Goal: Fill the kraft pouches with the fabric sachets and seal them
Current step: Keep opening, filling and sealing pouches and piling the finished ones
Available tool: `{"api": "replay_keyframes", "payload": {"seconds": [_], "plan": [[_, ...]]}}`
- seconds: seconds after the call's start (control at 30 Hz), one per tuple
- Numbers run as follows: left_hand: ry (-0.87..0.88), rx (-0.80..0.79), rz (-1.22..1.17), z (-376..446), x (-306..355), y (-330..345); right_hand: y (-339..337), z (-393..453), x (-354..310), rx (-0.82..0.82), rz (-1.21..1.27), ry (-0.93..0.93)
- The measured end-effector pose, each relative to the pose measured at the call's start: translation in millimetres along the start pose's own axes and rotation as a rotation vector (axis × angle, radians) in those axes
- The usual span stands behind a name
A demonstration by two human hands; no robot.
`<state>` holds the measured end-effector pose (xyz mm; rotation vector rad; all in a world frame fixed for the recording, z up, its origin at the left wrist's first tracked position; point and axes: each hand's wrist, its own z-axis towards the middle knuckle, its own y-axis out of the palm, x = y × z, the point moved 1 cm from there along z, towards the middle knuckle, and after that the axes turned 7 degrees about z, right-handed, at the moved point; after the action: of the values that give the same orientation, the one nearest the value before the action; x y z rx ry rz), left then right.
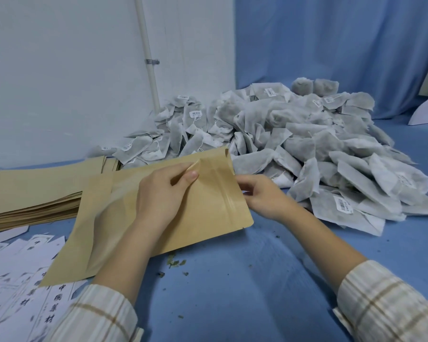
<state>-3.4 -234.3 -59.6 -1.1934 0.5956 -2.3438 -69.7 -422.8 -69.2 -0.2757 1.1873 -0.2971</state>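
Note:
A flat kraft pouch (203, 218) with a clear window on its left half lies tilted over the blue cloth, its zip end toward the right. My left hand (163, 193) pinches the pouch's upper layer near the top edge, thumb on the front. My right hand (260, 193) grips the pouch's right, open end, fingers partly hidden behind it. A large heap of grey-white fabric sachets (307, 149) with small labels lies behind and to the right of the pouch.
A stack of flat kraft pouches (30, 193) lies at the left. White printed labels (17, 275) are spread at the lower left. Herb crumbs (176, 264) dot the blue cloth (232, 280). A white wall and pipe (148, 58) stand behind.

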Motion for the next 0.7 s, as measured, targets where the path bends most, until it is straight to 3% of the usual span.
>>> {"api": "replay_keyframes", "payload": {"seconds": [0.1,0.17,0.27,0.37,0.4,0.5,0.57,0.6,0.7], "plan": [[0.037,-0.055,-0.034,-5.5,7.4,2.6,3.9,2.5,-8.1,-0.172,-0.221,0.173],[0.099,-0.13,-0.041,-10.9,15.6,7.7,6.0,6.1,-11.7,-0.213,-0.241,0.271],[0.138,-0.15,-0.001,-13.9,20.2,14.1,4.2,6.5,-11.5,0.038,-0.181,0.254],[0.068,-0.08,0.046,-15.8,9.6,17.6,-12.0,6.7,-0.4,0.189,-0.573,0.051],[0.055,-0.063,0.082,-17.5,6.1,18.6,-19.6,4.8,2.2,0.226,-0.729,0.098],[0.079,-0.029,0.174,-21.1,2.2,21.6,-39.4,0.0,7.5,0.264,-1.216,0.56],[0.097,-0.023,0.187,-21.1,2.4,23.1,-42.3,-5.8,9.3,0.197,-1.323,0.863],[0.101,-0.022,0.19,-21.0,2.3,23.3,-42.3,-7.0,12.3,0.181,-1.333,0.909],[0.098,-0.033,0.195,-22.0,1.2,24.0,-43.6,-5.8,16.7,0.223,-1.311,0.671]]}}
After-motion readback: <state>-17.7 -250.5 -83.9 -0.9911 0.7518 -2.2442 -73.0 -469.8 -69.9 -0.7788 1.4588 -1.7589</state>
